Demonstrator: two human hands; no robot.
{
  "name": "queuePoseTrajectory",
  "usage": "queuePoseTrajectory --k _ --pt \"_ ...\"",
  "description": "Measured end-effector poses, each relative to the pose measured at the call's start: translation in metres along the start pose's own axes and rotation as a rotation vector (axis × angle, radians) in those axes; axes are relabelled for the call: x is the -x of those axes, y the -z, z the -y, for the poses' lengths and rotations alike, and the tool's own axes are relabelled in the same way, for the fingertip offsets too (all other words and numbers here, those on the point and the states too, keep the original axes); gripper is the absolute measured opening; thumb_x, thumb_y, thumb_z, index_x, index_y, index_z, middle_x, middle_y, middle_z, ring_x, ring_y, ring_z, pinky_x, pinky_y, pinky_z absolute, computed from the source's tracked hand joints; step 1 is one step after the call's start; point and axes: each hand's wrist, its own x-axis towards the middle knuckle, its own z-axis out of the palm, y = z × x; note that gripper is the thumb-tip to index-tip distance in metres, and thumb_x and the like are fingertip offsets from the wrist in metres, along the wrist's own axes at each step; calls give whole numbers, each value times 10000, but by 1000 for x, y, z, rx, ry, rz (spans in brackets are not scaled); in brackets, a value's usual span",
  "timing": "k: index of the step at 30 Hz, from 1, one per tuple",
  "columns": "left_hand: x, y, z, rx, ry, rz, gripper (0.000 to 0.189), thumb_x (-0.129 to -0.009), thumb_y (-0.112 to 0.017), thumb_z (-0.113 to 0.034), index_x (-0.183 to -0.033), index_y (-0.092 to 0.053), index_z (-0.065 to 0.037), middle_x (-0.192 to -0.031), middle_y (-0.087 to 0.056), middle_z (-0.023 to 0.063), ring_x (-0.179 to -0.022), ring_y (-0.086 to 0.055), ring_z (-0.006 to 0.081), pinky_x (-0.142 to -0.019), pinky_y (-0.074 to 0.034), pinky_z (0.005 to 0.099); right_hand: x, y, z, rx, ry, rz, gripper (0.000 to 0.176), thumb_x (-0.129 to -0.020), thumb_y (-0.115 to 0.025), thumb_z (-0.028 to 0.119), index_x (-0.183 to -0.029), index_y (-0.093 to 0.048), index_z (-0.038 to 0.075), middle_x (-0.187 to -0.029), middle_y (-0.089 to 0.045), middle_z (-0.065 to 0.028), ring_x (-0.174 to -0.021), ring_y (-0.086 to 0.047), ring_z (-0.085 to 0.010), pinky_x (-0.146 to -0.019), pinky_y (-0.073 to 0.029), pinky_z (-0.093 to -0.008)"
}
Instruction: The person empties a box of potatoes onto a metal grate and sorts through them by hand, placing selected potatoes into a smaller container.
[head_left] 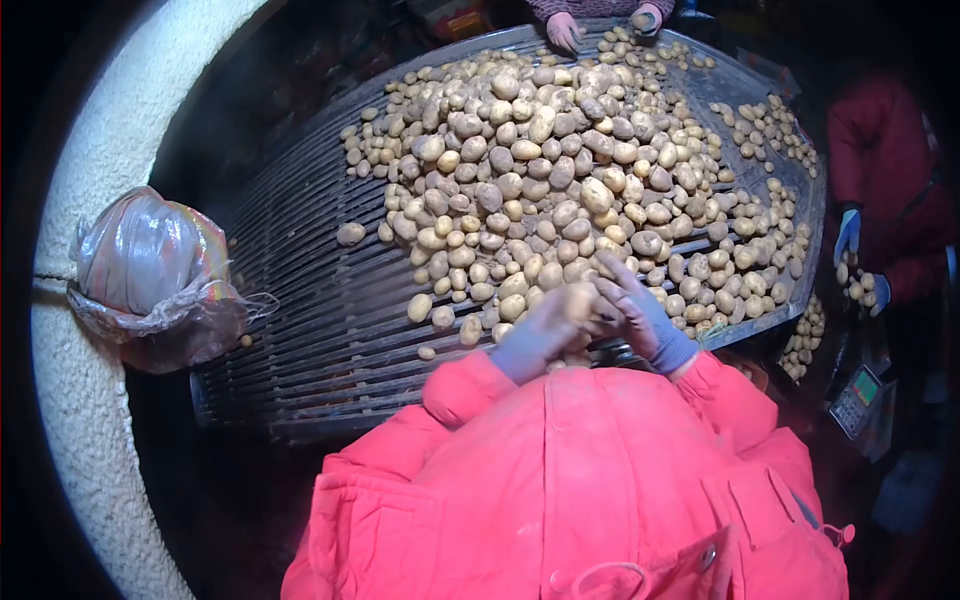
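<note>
My left hand (533, 338), in a bluish glove and blurred by motion, is closed around a potato (578, 302) at its fingertips. Beside it, my right hand (645, 318) wears a grey-blue glove, its fingers curled over a darker potato (603, 326) that they partly hide. Both hands are close together in front of my chest. A large heap of potatoes (525, 150), some soiled and some pale yellow, lies just beyond them on a slatted sorting table (290, 290).
Across the table are a co-worker's pink-gloved hands (566, 32). At the right, another person in red (880, 170) holds several potatoes. A digital scale (856, 400) stands below that person. Left of the table, a filled plastic sack (150, 255) rests by a pale curved wall (100, 150).
</note>
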Motion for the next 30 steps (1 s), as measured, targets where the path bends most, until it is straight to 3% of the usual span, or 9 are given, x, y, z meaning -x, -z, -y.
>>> queuePoseTrajectory --k 2,4,5,7,11,13,15,27,30 --pt "9 -19 -4 150 230 -12 579 -916 -613 -179 -1441 -423 -27 -1463 -435 190 -1370 -431 297 -1113 -370 383 5 -9 -20 139 176 140 473 -931 -649 289 -1362 -574 110 -1429 -480 -127 -1243 -548 -273 -1002 -477 -364" --pt "15 -11 -8 278 373 -298 488 -923 -611 -168 -1378 -509 -24 -1357 -557 171 -1252 -540 292 -1062 -414 362 14 8 -39 99 333 107 386 -947 -611 272 -1294 -612 102 -1379 -528 -116 -1196 -580 -228 -930 -520 -343" --pt "19 1 4 54 411 -401 499 -915 -624 -166 -1382 -508 -31 -1354 -557 186 -1251 -541 300 -1064 -417 366 25 9 -44 -98 184 14 348 -935 -619 233 -1246 -621 78 -1274 -605 -112 -1112 -623 -203 -910 -525 -314" --pt "24 27 43 -171 442 -495 511 -908 -636 -165 -1385 -507 -39 -1351 -556 200 -1249 -543 307 -1065 -419 370 20 32 -40 -909 -627 13 336 -926 -640 218 -1225 -638 64 -1119 -674 -85 -988 -660 -167 -834 -555 -306" --pt "9 42 86 -365 401 -383 531 -877 -655 -233 -1344 -517 -20 -1315 -563 228 -1245 -527 369 -1060 -424 421 -10 -11 1 -140 -421 177 370 -898 -676 294 -1146 -680 19 -966 -694 -60 -874 -659 -114 -735 -548 -284" --pt "-12 41 85 -361 320 -293 544 -866 -675 -257 -1335 -524 -26 -1312 -563 228 -1242 -527 377 -1058 -425 430 -16 -50 0 60 -178 255 449 -855 -654 282 -1260 -632 89 -1172 -660 -129 -1028 -653 -279 -886 -525 -371" --pt "-31 37 76 -484 536 -181 574 -843 -706 -314 -1312 -539 -28 -1308 -560 240 -1243 -530 377 -1060 -423 431 -24 -66 20 459 4 344 518 -827 -603 259 -1331 -554 148 -1323 -562 -110 -1167 -593 -329 -947 -505 -399" --pt "-26 44 59 -328 719 17 668 -752 -792 -317 -1316 -547 -55 -1212 -638 208 -1084 -648 343 -914 -528 384 -16 22 -16 1067 11 -14 390 -793 -644 195 -1179 -641 252 -1361 -517 -107 -878 -658 -316 -734 -550 -439" --pt "-16 42 76 126 559 -167 620 -799 -769 -233 -1343 -528 -59 -1176 -652 155 -1055 -657 276 -886 -545 359 -34 43 -16 1110 -421 -144 394 -813 -629 240 -1206 -634 214 -1389 -517 -135 -985 -661 -339 -770 -554 -442"
